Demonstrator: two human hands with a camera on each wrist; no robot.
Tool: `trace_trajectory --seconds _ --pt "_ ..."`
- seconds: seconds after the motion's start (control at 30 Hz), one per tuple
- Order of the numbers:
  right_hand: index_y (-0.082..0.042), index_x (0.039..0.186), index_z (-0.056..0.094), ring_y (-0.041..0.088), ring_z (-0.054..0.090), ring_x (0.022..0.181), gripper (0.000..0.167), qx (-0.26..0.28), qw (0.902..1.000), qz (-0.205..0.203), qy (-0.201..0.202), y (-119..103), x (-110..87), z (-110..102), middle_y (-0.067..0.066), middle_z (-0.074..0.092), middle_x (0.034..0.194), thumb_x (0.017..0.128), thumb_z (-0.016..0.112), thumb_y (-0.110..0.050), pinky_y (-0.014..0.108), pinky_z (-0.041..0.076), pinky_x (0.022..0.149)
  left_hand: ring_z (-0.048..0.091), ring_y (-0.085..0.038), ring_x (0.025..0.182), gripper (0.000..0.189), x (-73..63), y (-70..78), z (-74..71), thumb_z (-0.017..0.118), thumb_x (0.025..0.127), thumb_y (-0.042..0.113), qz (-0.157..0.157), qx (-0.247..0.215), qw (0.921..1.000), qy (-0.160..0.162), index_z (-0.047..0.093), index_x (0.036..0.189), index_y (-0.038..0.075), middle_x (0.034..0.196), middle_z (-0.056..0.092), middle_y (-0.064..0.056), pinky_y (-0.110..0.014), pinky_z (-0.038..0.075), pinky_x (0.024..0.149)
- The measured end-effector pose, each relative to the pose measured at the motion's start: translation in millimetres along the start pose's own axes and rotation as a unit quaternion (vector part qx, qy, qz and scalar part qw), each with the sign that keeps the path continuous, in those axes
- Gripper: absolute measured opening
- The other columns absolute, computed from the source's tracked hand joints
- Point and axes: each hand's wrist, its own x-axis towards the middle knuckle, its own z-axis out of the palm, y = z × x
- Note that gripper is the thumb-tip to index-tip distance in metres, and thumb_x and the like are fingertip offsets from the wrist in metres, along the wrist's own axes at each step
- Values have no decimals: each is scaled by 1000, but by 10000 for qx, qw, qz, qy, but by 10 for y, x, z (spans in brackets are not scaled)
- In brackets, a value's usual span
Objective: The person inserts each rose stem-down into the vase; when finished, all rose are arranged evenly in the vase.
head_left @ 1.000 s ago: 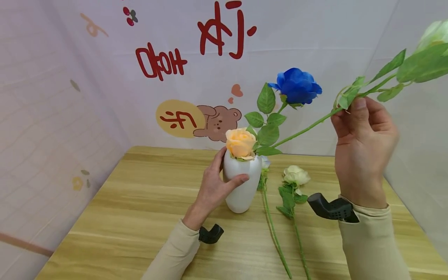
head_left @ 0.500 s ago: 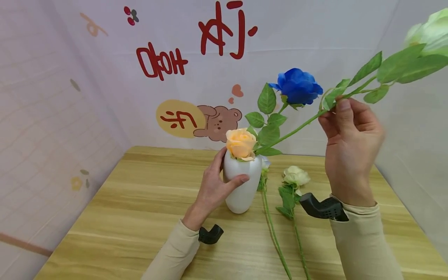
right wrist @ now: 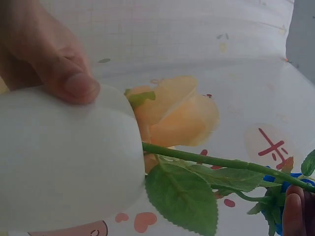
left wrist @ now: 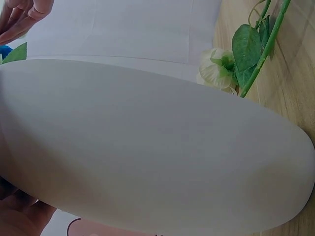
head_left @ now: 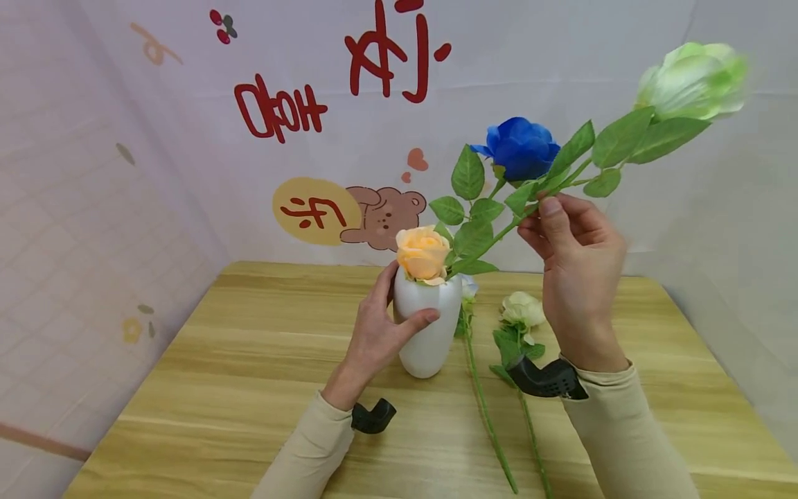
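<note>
Table (head_left: 237, 360) below, green-white rose (head_left: 688, 83) nearer vase (head_left: 430, 346)

Wood-grain table (head_left: 249, 339), pale backdrop (head_left: 536, 55) with red characters (head_left: 422, 55), brown cartoon bear (head_left: 385, 216), yellow oval (head_left: 318, 190), pink hearts (head_left: 418, 159)

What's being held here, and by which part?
The right grip pinches the pale green flower partway along its stem; the left grip holds the white vase around its upper half.

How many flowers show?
5: peach flower and blue flower in the vase, green flower in the right hand, white flower on the table, pale flower partly behind the vase. Others may hide.
</note>
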Motion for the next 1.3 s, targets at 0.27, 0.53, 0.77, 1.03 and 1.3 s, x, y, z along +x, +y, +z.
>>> trace_trajectory --seconds 0.27,0.53,0.77,1.03,1.3 --pt "14 102 70 23 72 75 17 -419 9988 116 -214 109 -98 -4 18 71 91 96 72 -2 38 62 82 54 -27 136 115 -6 6 6 72 78 77 -26 -7 10000 46 36 158 5 151 51 -12 -51 44 112" --pt "10 103 72 21 73 77 15 -828 9961 127 -270 175 -179 -19 17 73 91 97 72 -4 36 62 82 54 -26 136 114 -10 21 10 71 78 78 -20 -6 10000 47 36 159 5 152 50 -11 -50 43 113" --pt "9 104 72 22 74 76 14 -959 9945 36 -418 131 -167 -17 17 74 92 97 71 -3 35 62 82 56 -25 134 116 -8 29 20 70 77 80 -48 11 10000 52 36 158 5 150 52 -10 -49 44 112" --pt "10 102 73 24 73 78 19 -1784 9813 -212 -694 2 -73 34 16 74 91 95 76 -8 31 62 82 55 -25 135 115 0 31 15 69 77 80 -94 38 9999 -4 35 159 6 151 50 -11 -48 44 112" --pt "5 102 74 19 75 79 18 -2869 9522 -24 -1045 148 -196 22 8 75 86 99 73 -13 30 62 81 54 -25 136 113 -9 19 17 71 79 78 -70 -6 10000 -18 35 159 5 151 51 -11 -51 44 112"
